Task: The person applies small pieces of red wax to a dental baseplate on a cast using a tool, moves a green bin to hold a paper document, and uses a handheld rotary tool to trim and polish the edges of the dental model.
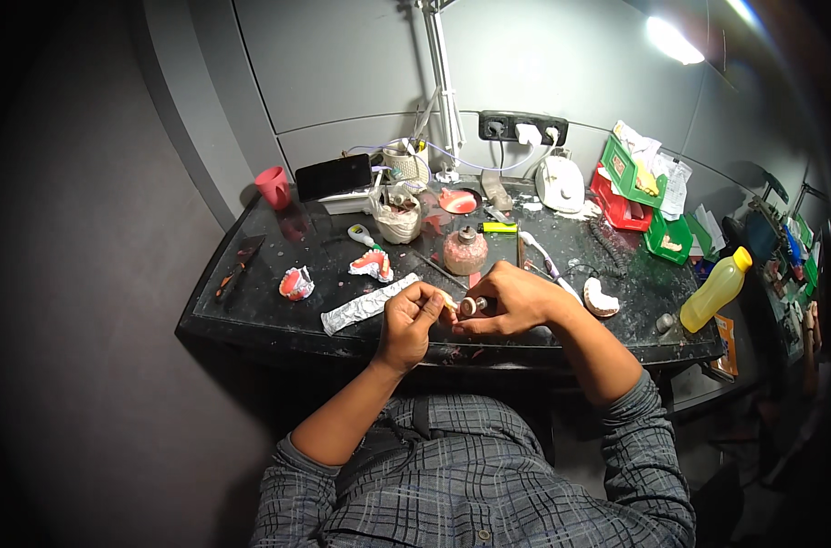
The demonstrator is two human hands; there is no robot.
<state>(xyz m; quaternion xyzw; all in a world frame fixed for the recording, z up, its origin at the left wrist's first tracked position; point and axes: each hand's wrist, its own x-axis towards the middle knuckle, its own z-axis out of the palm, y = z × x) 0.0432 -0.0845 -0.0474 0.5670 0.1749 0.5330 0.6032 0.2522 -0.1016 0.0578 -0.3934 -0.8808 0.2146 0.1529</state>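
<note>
Close together over the desk's front edge, both my hands are closed on small things. My left hand (406,324) pinches a small pale yellow piece (448,300) between thumb and fingertips; its exact kind is too small to make out. Fingers of my right hand (518,300) curl round a small clear vial (471,307), its round end facing the pale piece. Left of my hands lies a long foil-wrapped strip (365,308). Two pink wax denture models, one nearer (296,285) and one farther (372,265), rest beyond it. Just behind my hands stands a squat glass spirit lamp (465,248).
A knife (241,267) lies at the desk's left, near a pink cup (273,187). A white dental cast (601,297), a small glass jar (665,322) and a yellow bottle (715,290) are on the right. Behind are a lighter (497,227) and green trays (668,239).
</note>
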